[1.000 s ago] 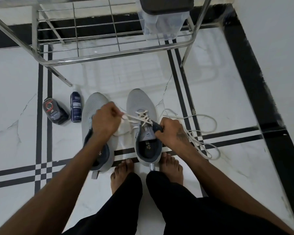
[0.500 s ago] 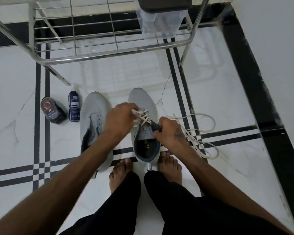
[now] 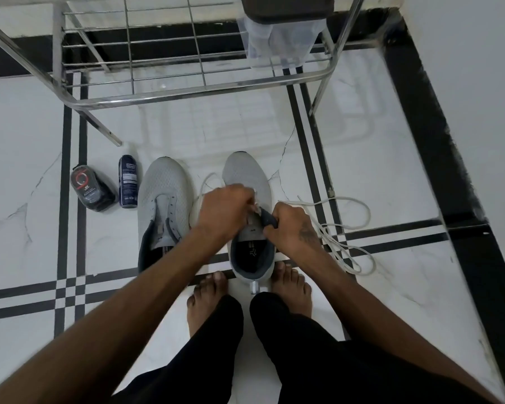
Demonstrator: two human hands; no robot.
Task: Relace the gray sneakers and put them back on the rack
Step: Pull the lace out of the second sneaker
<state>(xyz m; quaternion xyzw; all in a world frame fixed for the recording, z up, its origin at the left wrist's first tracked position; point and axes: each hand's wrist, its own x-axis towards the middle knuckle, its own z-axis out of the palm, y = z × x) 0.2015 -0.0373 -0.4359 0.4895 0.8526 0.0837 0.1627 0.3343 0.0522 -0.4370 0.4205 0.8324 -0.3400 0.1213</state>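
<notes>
Your left hand pinches the white lace over the right gray mesh sneaker; your right hand grips its dark tongue. Lettering on the dark spray can, left of centre, is unreadable.

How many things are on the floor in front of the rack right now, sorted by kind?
Gray sneakers: 2, the left sneaker and the right sneaker
Loose white laces: 1, the white lace beside the right sneaker
Dark spray cans: 1, the spray can
Dark wrapped packs: 1, the wrapped pack
Total: 5
</notes>
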